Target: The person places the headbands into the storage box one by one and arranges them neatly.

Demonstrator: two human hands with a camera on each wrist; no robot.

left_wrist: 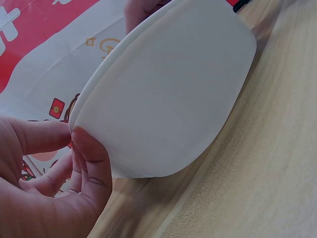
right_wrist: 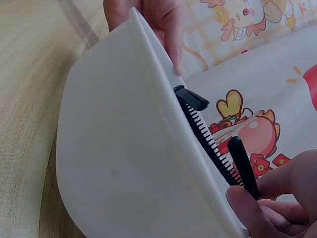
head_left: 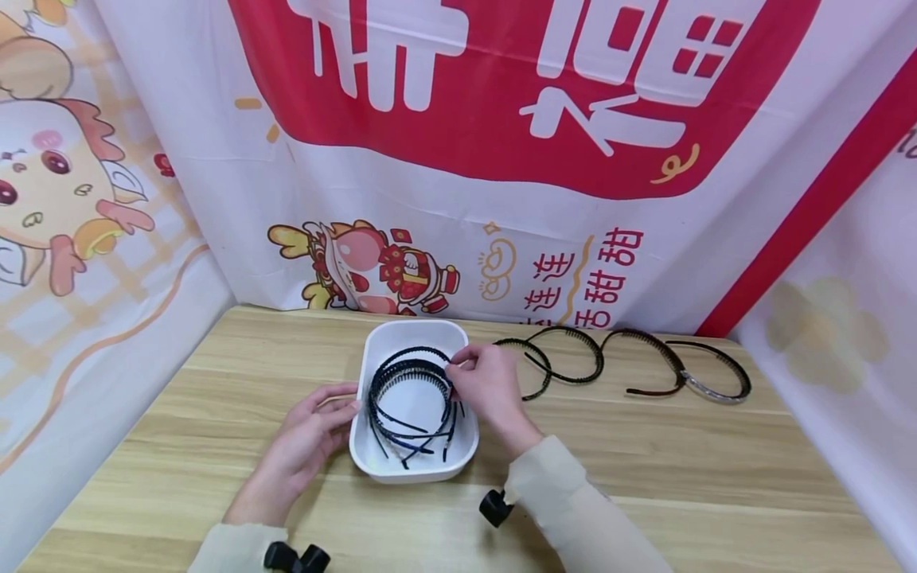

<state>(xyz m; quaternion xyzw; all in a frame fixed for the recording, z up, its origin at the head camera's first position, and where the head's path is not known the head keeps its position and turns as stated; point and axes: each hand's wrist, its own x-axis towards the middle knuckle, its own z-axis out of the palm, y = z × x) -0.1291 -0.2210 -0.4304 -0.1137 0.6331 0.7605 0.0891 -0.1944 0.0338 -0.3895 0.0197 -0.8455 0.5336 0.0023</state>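
A white plastic tub [head_left: 415, 469] stands on the table with several black toothed headbands [head_left: 411, 368] piled inside. At its left side my left hand [head_left: 315, 434] holds the rim, thumb and a finger right at the edge in the left wrist view. My right hand [head_left: 490, 386] is over the tub's right rim and pinches a black headband [right_wrist: 242, 161] near its end. In the right wrist view, a toothed black band [right_wrist: 210, 141] shows just above the rim. The rest of the pile is hidden there behind the tub's wall.
To the right of the tub, several headbands lie in a row at the table's back edge: black hoops [head_left: 576, 378], a brown-black one [head_left: 655, 350] and one with a shiny silvery part [head_left: 716, 394]. A printed cloth [head_left: 430, 175] hangs behind the wooden table [head_left: 645, 477].
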